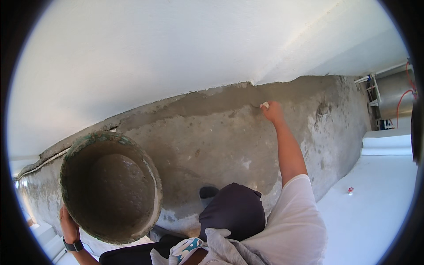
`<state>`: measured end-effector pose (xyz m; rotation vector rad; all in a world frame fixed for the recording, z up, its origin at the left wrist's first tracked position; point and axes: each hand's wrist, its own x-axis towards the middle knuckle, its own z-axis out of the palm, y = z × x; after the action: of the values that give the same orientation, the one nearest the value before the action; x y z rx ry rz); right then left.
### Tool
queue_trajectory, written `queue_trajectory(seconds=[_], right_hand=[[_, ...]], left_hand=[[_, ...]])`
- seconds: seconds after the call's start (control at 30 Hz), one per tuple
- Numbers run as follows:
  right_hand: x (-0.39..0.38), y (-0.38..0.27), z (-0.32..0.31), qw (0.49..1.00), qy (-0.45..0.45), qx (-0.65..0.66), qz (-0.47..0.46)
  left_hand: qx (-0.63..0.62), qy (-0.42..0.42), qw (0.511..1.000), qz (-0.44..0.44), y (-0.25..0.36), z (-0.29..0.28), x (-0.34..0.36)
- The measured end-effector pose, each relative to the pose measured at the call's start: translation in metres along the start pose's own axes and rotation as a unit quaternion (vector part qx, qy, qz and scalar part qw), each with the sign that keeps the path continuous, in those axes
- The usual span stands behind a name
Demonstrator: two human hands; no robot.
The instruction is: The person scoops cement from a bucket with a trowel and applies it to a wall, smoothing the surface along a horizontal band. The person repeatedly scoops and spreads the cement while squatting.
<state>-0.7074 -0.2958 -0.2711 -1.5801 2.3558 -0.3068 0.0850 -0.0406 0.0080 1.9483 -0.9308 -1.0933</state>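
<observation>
My right hand (272,112) is closed on the pale handle (265,105) of a tool, low against a strip of smooth wet grey mortar (207,101) along the base of the white wall (168,48). The tool's blade is hard to make out. At lower left, my left hand (69,223) grips the outside of a large round, mortar-crusted bucket (77,168), which holds wet grey mortar (117,187). The fingertips of this hand are partly hidden by the bucket. My dark-clothed knee (232,207) is bent over the rough concrete floor (198,154).
A pipe (51,160) runs along the wall's base at left. At right are a metal tank (393,110) with red hoses, a white ladder-like frame (373,92) and a white step (386,143). A small red object (350,191) lies on the white surface (366,212) at lower right.
</observation>
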Motion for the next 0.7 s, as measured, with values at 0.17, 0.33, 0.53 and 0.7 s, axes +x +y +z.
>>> queue_trajectory(seconds=[0.17,0.33,0.53,0.7], right_hand=[[-0.011,-0.019,0.004,0.999,-0.022,0.007,-0.044],[-0.017,-0.006,0.017,0.999,0.018,0.030,0.004],[-0.016,0.059,0.003,0.995,0.062,0.032,0.065],[-0.009,0.033,0.015,0.988,0.003,0.112,0.103]], left_hand=[[-0.074,-0.051,0.996,-0.021,-0.007,-0.010,0.002],[-0.069,0.003,0.997,-0.024,-0.013,-0.012,0.005],[0.159,-0.001,0.987,0.022,-0.020,-0.027,0.003],[-0.093,-0.024,0.994,-0.050,-0.021,-0.033,0.011]])
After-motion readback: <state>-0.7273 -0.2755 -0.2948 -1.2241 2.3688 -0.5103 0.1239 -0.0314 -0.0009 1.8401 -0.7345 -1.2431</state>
